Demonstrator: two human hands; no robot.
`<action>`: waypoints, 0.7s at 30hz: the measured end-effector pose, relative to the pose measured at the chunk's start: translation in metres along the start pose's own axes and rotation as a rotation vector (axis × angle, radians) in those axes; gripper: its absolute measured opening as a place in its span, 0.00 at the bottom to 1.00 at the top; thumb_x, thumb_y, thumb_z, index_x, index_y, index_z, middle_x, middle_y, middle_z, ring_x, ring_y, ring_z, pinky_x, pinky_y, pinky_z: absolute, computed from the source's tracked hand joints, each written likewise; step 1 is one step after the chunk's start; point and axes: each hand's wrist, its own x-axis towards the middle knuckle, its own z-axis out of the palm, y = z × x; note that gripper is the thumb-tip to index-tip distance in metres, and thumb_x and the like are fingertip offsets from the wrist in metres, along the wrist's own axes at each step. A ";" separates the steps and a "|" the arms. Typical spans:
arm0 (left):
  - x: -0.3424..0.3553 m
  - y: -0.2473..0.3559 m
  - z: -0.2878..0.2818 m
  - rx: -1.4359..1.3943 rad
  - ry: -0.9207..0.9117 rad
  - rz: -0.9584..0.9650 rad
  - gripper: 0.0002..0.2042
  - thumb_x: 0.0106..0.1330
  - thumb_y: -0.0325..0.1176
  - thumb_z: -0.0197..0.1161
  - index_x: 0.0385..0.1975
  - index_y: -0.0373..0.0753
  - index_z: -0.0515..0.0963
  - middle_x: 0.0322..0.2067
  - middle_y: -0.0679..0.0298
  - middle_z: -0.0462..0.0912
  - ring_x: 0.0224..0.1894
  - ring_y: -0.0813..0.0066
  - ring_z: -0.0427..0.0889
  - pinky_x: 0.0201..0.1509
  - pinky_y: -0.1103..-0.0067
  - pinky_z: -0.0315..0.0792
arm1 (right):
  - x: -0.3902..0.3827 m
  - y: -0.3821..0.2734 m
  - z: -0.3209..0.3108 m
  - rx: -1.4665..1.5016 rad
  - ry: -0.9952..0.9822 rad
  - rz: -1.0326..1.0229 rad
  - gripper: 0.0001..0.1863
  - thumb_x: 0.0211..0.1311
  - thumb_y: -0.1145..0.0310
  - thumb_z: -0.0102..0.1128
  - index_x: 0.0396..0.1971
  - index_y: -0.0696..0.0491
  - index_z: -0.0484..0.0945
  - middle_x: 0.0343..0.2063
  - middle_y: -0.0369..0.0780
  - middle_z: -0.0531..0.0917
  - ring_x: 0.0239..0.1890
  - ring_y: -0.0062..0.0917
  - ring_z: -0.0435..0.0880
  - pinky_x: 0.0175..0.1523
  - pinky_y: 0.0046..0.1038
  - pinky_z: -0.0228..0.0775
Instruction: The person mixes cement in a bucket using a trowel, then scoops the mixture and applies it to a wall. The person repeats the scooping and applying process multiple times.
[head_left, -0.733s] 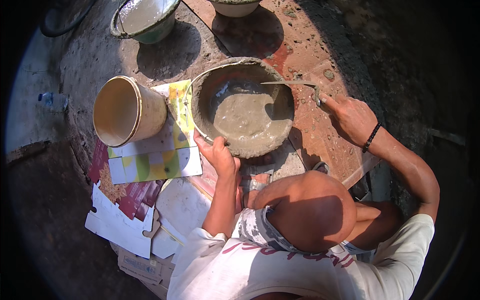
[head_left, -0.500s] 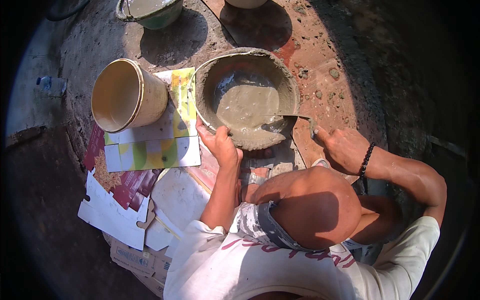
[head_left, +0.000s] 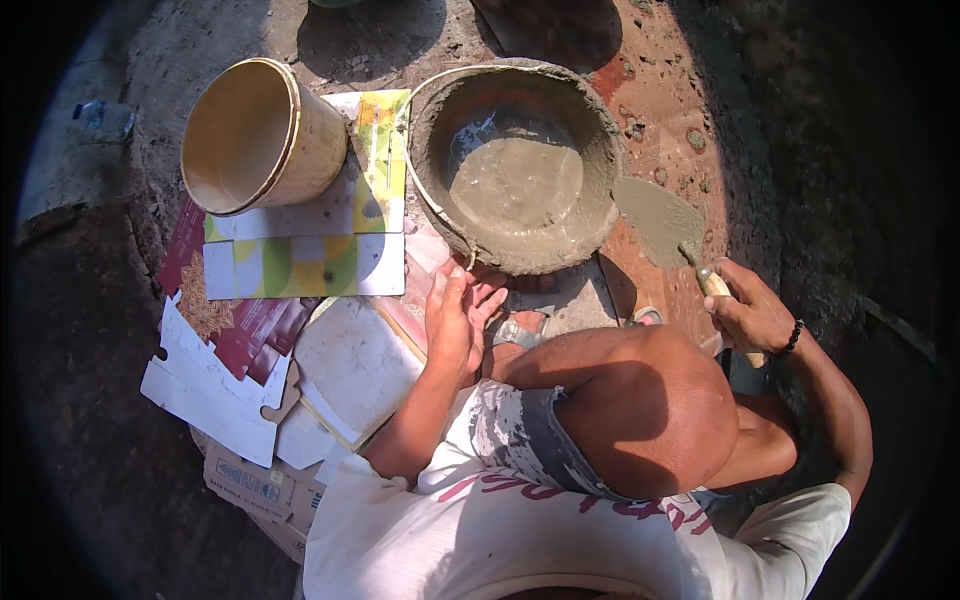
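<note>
A mortar-crusted bucket [head_left: 598, 135] with a white handle holds wet grey mortar [head_left: 515, 190]. My left hand [head_left: 460, 315] is just below the bucket's near rim, fingers apart, holding nothing that I can see. My right hand [head_left: 745, 310] grips the wooden handle of a trowel [head_left: 655, 220]; its metal blade, coated in grey mortar, is outside the bucket at its right side. Beneath and beside my left hand lie flat boards [head_left: 355, 365].
An empty cream bucket [head_left: 315, 150] stands on yellow-green printed board [head_left: 310, 265] at the left, above torn white and maroon card [head_left: 215, 375]. A plastic bottle [head_left: 92, 117] lies far left. Mortar lumps dot the reddish ground [head_left: 675, 130]. My bent knee [head_left: 660, 410] is below.
The trowel has come out of the bucket to its right, blade now mortar-covered. My left hand has let go of the rim and moved down. The whole scene sits higher in view.
</note>
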 end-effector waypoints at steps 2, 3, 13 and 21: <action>-0.005 -0.002 -0.001 0.003 -0.216 -0.042 0.17 0.71 0.36 0.55 0.50 0.30 0.65 0.47 0.48 0.73 0.47 0.53 0.80 0.50 0.64 0.80 | 0.002 0.006 0.016 0.046 -0.089 -0.011 0.10 0.64 0.68 0.53 0.42 0.55 0.68 0.21 0.36 0.72 0.19 0.18 0.72 0.22 0.25 0.69; -0.009 -0.001 0.007 0.052 -0.235 -0.031 0.16 0.71 0.35 0.55 0.48 0.29 0.65 0.46 0.48 0.73 0.46 0.53 0.81 0.50 0.65 0.80 | 0.008 0.010 0.022 -0.096 -0.110 -0.110 0.11 0.65 0.67 0.52 0.43 0.56 0.68 0.22 0.37 0.74 0.20 0.18 0.74 0.23 0.25 0.69; 0.006 -0.018 0.015 0.255 -0.156 0.246 0.06 0.66 0.27 0.62 0.34 0.35 0.71 0.32 0.62 0.80 0.32 0.78 0.80 0.37 0.82 0.78 | 0.060 -0.035 0.057 -0.072 -0.455 -0.220 0.12 0.66 0.63 0.54 0.40 0.57 0.73 0.31 0.34 0.75 0.35 0.17 0.73 0.43 0.23 0.66; 0.010 -0.024 0.012 0.376 -0.117 0.409 0.07 0.64 0.28 0.64 0.30 0.34 0.73 0.26 0.66 0.79 0.28 0.84 0.75 0.34 0.85 0.71 | 0.074 -0.081 0.062 0.036 -0.267 -0.254 0.14 0.63 0.63 0.56 0.40 0.56 0.69 0.18 0.40 0.75 0.16 0.25 0.77 0.21 0.26 0.71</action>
